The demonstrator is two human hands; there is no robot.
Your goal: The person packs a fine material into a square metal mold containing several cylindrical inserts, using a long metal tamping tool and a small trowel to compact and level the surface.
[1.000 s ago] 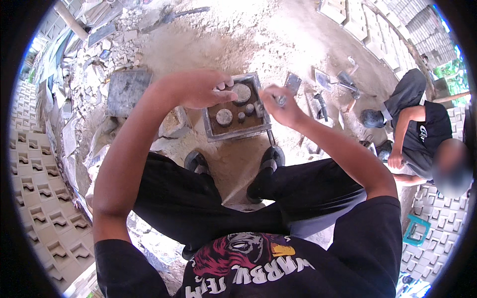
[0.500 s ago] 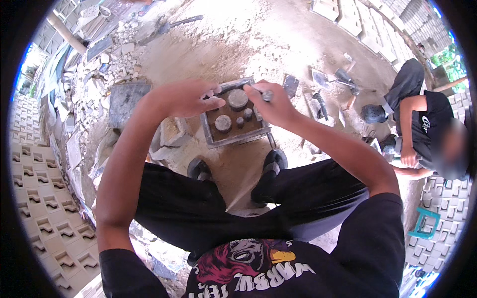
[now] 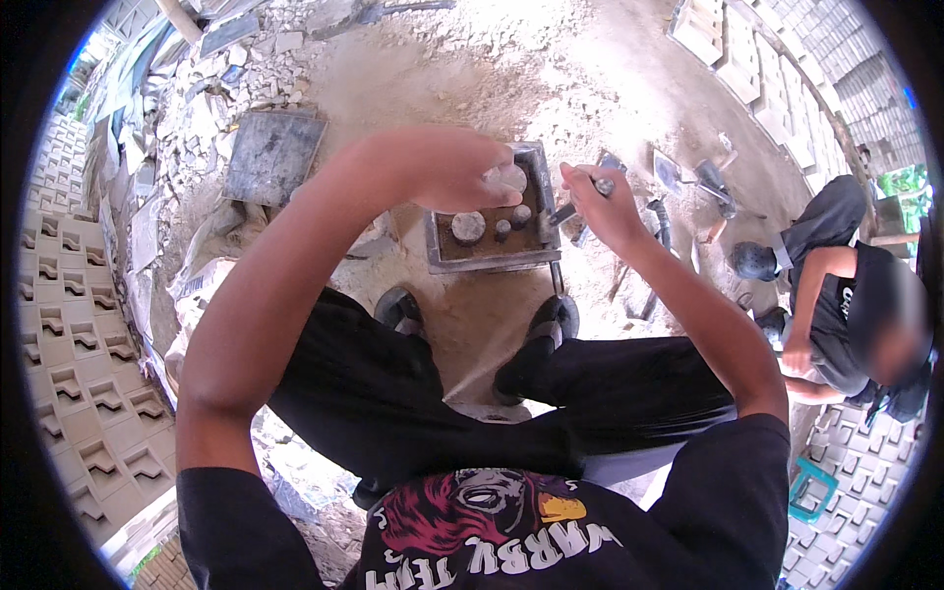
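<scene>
A square grey mould frame [image 3: 492,263] rests on the ground beyond my feet, with brown soil inside. Several round grey plugs stand in it, among them a wide plug [image 3: 468,228] at the near left and a small plug [image 3: 502,226]. My left hand [image 3: 467,172] reaches over the far left part of the frame, thumb and fingers apart beside the big round plug [image 3: 511,178], which they partly cover. Whether they touch it is unclear. At the frame's right side my right hand [image 3: 605,208] is closed round a short hammer-like tool [image 3: 562,213], its head near the right wall.
A dark flat slab [image 3: 273,152] lies left among white rubble [image 3: 280,84]. Hand tools [image 3: 713,182] are scattered to the right. Another person [image 3: 836,265] sits at far right, near a teal stool [image 3: 813,490]. Patterned pale blocks [image 3: 84,364] are stacked along the left.
My right hand has moved right with the tool, from above the frame's far right corner to beside its right wall. My left hand has shifted right, over to the big plug.
</scene>
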